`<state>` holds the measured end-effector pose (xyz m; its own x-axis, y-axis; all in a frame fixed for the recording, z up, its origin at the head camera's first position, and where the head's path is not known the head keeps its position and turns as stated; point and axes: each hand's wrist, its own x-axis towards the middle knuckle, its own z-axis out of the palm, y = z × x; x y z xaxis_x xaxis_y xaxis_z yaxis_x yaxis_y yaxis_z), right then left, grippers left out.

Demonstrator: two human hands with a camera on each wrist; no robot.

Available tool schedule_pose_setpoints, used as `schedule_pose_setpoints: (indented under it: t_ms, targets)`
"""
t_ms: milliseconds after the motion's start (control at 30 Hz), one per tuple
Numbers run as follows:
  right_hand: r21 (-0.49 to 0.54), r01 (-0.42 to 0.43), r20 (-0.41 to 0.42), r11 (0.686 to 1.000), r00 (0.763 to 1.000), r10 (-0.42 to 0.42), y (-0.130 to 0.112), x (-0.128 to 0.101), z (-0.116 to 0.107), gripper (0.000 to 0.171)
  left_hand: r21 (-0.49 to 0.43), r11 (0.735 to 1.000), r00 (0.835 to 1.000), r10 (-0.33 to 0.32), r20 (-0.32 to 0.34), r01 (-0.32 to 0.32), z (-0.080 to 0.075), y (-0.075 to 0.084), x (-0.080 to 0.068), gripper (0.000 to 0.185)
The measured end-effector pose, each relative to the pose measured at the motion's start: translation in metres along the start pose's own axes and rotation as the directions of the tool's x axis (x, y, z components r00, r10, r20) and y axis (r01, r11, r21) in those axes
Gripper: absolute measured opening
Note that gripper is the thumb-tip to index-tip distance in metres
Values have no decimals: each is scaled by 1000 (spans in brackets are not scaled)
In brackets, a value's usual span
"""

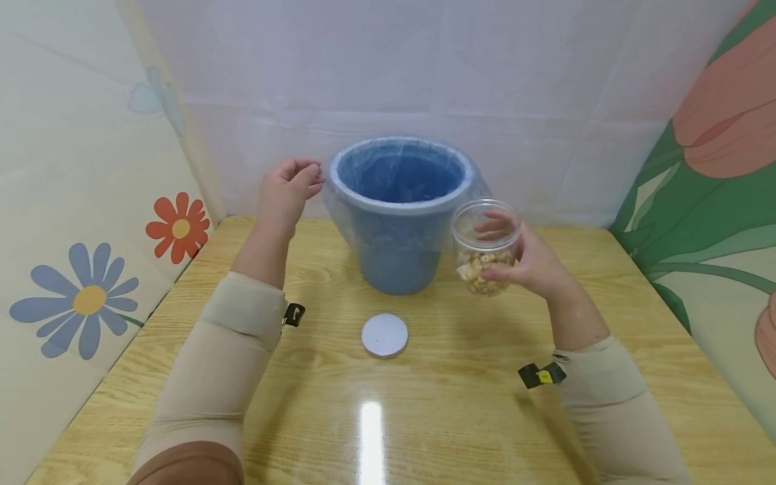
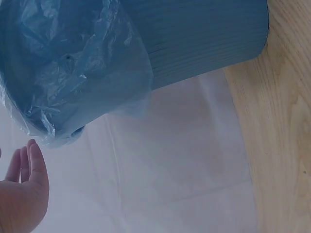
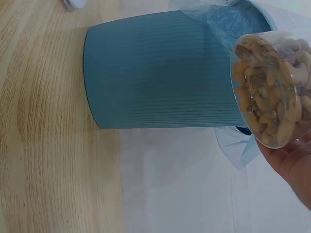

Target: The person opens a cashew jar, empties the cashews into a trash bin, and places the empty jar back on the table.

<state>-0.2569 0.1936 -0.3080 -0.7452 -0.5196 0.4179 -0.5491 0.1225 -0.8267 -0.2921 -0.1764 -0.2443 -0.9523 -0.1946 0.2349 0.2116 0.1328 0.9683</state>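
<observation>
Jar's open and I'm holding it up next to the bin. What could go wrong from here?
1. The jar has no lid and is about half full of nuts; the right hand holds it beside the bin, not over it, so an early tilt could spill nuts onto the table.
2. The bin liner drapes loosely outside the rim; the left hand hovers near it and might snag it.

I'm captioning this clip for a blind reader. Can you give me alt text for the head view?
The right hand holds an open clear jar of nuts beside a blue bin lined with a plastic bag. The left hand hovers empty at the bin's other side, and a white lid lies on the wooden table.
</observation>
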Motion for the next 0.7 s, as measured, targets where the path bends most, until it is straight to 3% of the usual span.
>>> schedule_pose_setpoints:
  t_ms: [400, 700]
  targets:
    - [-9, 6, -10, 1000, 1000, -6, 3, 0, -1, 87, -166, 983, 997, -80, 22, 82, 7, -6, 16, 26]
    - [-10, 10, -12, 1000, 1000, -11, 5, 1, -2, 87, -243, 959, 989, -132, 62, 143, 7, -11, 18, 20]
